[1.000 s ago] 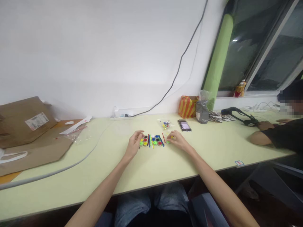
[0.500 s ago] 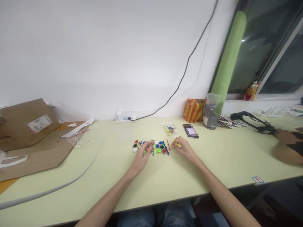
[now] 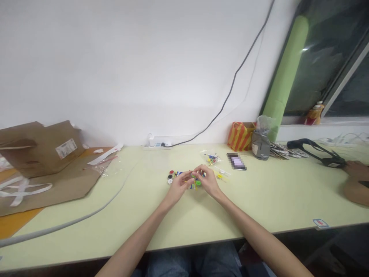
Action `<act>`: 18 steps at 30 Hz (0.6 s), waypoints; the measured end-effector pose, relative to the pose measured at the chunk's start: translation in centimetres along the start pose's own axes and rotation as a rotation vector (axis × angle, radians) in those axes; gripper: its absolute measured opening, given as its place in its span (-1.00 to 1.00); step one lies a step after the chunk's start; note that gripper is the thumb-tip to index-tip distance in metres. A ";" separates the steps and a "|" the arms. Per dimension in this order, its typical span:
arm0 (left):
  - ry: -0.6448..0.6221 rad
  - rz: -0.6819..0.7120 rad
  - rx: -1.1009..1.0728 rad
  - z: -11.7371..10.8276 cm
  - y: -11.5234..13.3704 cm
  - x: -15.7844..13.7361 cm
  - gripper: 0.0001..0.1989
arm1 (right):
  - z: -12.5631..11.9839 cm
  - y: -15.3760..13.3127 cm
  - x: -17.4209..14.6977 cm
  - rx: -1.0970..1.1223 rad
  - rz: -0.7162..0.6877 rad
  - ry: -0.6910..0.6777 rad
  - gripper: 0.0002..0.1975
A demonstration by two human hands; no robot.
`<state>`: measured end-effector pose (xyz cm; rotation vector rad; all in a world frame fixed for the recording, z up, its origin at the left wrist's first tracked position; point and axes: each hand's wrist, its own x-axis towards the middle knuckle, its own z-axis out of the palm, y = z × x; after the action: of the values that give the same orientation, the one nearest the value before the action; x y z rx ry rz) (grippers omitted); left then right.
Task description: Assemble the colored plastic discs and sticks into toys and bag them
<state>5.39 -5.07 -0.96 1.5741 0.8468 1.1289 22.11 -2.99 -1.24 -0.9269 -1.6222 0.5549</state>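
Pieces point(image 3: 170, 177) on the table point(image 3: 138, 219); left hand point(image 3: 177, 187) and right hand point(image 3: 210, 184) close together over them.
Through the head camera I see both hands with the fingers bent and the tips nearly meeting; a bit of green shows at the right fingertips point(image 3: 199, 181), but I cannot tell whether either hand is closed on a piece; red, black and white discs lie just left of the left hand, a green disc point(image 3: 198, 183) is just below the right one, and slim sticks point(image 3: 196, 187) lie between the two; near the right hand, on its outer side, I find a yellow piece point(image 3: 220, 176); farther back lie a clear bag point(image 3: 211, 158) with coloured parts and, to its right, a phone point(image 3: 236, 161); at far right another person's hand point(image 3: 356, 169) is beside a black strap point(image 3: 315, 151).
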 end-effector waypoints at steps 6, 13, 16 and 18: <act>0.065 -0.006 -0.057 -0.1 -1.1 0.4 -0.55 | 0.4 0.2 -0.7 0.148 0.081 -0.057 -0.77; 0.204 0.009 -0.069 -1.1 -1.5 0.9 -0.48 | -3.0 2.3 0.0 -0.027 0.141 0.132 -0.72; 0.236 0.009 -0.051 -1.6 -1.6 1.0 -0.45 | -4.7 3.7 0.0 -0.268 0.175 0.146 -0.76; 0.248 0.007 -0.046 -1.9 -1.6 1.1 -0.49 | -5.3 4.4 -0.1 -0.401 0.189 0.097 -0.80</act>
<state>3.93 -3.08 -2.07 1.4184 0.9709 1.3580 28.38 -1.16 -3.34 -1.3925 -1.5957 0.3081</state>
